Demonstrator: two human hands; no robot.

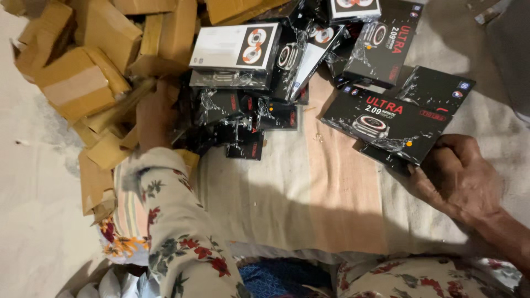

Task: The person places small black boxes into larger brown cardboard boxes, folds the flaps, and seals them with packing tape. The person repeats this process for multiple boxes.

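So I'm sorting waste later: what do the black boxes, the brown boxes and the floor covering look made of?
Black boxes: apparently printed card under clear film, which glints and wrinkles; the right hand holds one. Brown boxes: plain matte cardboard with tape strips, the left hand reaching among them. Floor covering: seemingly woven cloth, dull and striped.

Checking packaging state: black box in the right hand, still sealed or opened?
Sealed, as far as visible: the black box held by the right hand is closed, with glossy, crinkled clear wrap over its face.
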